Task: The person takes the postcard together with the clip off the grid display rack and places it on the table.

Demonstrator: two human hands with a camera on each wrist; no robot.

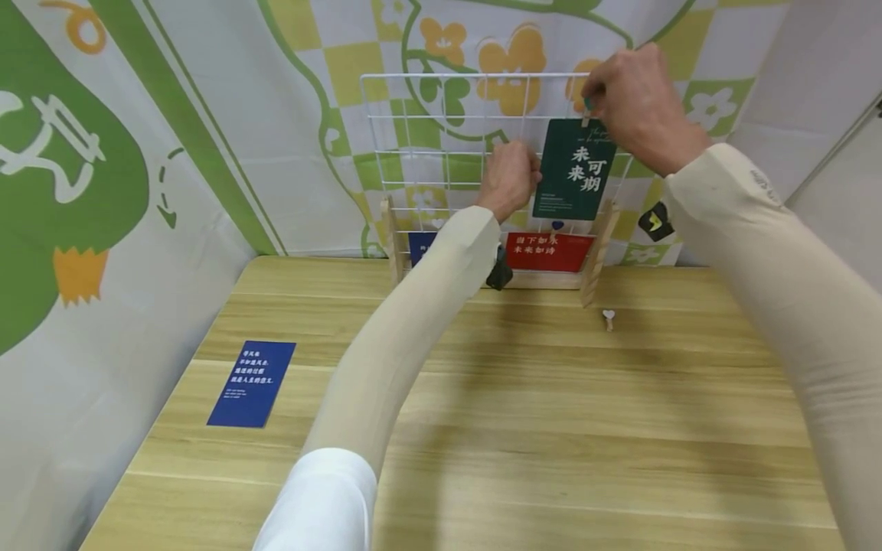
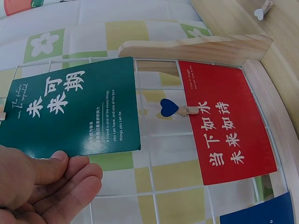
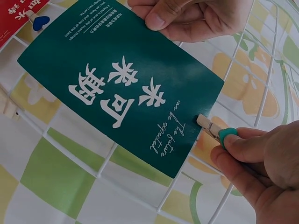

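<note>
Head view: left hand (image 1: 508, 177) and right hand (image 1: 641, 107) both up at a white wire rack (image 1: 458, 75). Green card (image 1: 573, 172) is between them, in front of the wires, printed face to the wearer. Long axis close to vertical, leaning slightly so the top tips toward the right-hand side; the script-line end is up by the right hand, the small-print end down. Left hand pinches the card's left long edge, thumb on the printed face. Right hand pinches a wooden clip (image 3: 212, 129) by its turquoise end, thumb against fingers; clip points down, its tip over the card's top short edge. Below both hands: red card (image 2: 229, 123) on the rack, long axis horizontal, text upright, a blue-heart clip (image 2: 169, 108) on its top edge, just under the green card and apart from it. Lower left of the left hand: second blue card on the rack (image 1: 420, 246), mostly behind the sleeve. Farther out left and nearer the wearer, a loose blue card (image 1: 251, 383) lies on the table (image 1: 551, 428), long axis running away from the wearer, far end angled right. Below the right hand, a white-heart clip (image 1: 609, 317) lies on the table.
</note>
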